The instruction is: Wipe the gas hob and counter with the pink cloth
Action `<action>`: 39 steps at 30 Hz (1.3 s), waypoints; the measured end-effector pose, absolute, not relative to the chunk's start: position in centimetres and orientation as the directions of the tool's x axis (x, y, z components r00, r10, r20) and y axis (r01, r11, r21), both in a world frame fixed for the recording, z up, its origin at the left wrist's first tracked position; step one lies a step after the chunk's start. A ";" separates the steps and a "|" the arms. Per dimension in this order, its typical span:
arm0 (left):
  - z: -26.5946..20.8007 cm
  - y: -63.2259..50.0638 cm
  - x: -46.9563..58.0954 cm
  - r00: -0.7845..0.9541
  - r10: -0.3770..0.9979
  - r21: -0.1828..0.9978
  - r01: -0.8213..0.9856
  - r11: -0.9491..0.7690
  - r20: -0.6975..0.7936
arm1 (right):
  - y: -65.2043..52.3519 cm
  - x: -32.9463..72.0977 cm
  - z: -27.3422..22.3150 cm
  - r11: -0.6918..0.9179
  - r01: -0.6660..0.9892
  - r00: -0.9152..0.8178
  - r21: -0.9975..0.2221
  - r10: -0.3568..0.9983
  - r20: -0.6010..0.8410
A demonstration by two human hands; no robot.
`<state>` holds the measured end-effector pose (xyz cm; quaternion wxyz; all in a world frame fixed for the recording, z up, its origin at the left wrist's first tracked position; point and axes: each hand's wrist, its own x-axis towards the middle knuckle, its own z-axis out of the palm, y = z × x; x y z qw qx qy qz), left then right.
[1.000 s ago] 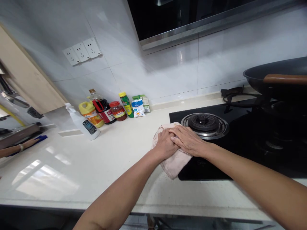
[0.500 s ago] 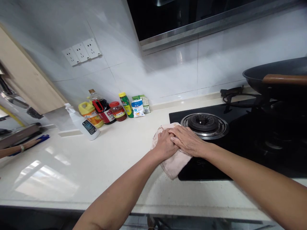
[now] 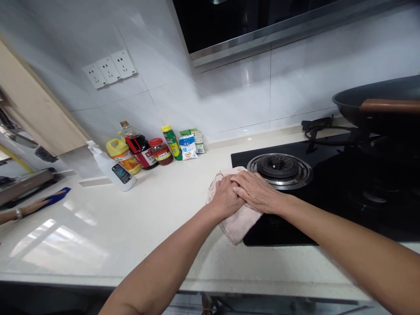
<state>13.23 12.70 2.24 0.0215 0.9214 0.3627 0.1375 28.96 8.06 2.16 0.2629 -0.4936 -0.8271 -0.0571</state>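
Observation:
A pale pink cloth (image 3: 242, 225) lies bunched across the left edge of the black glass gas hob (image 3: 295, 223) and the white worktop beside it. Both hands press down on it. My left hand (image 3: 226, 197) is closed on the cloth, its fingertips partly hidden. Overlapping it from the right, my right hand (image 3: 257, 191) bears on the cloth too, with its fingers together and its thumb over my left hand. Just beyond the hands sits the left burner (image 3: 278, 168) in its metal ring.
Along the wall stand a white spray bottle (image 3: 114, 173), a yellow jug (image 3: 121, 153), a dark sauce bottle (image 3: 144, 151), a red-lidded jar (image 3: 160, 152), a green bottle (image 3: 172, 143) and a white packet (image 3: 188, 148). A wok (image 3: 377, 98) is at right. Another person's hand (image 3: 36, 205) holds a blue cloth (image 3: 56, 197).
My hands and the pink cloth stay in nearly the same place. At far left the other person's hand and blue cloth have shifted slightly right. The view has tilted very slightly.

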 end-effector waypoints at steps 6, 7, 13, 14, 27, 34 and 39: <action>2.1 12.8 13.2 0.700 0.673 0.148 0.658 -0.738 0.239 | 8.0 29.0 2.2 0.507 0.847 -0.374 -0.162 0.783 0.497; 2.0 12.9 13.2 0.704 0.669 0.147 0.655 -0.742 0.241 | 8.0 28.9 2.2 0.503 0.849 -0.372 -0.162 0.787 0.492; 1.9 13.1 13.4 0.701 0.665 0.148 0.651 -0.744 0.258 | 8.0 28.8 2.3 0.489 0.860 -0.369 -0.146 0.793 0.485; 1.9 13.1 13.3 0.703 0.662 0.146 0.649 -0.746 0.258 | 8.0 28.7 2.3 0.486 0.862 -0.366 -0.145 0.794 0.485; 1.9 13.1 13.3 0.697 0.670 0.145 0.658 -0.739 0.254 | 7.9 28.6 2.5 0.470 0.865 -0.345 -0.176 0.810 0.474; 1.7 13.2 13.3 0.693 0.669 0.120 0.665 -0.737 0.268 | 7.8 28.5 2.5 0.465 0.869 -0.344 -0.168 0.813 0.470; 1.8 13.1 13.4 0.684 0.681 0.105 0.681 -0.725 0.263 | 7.8 28.4 2.5 0.463 0.872 -0.344 -0.157 0.809 0.477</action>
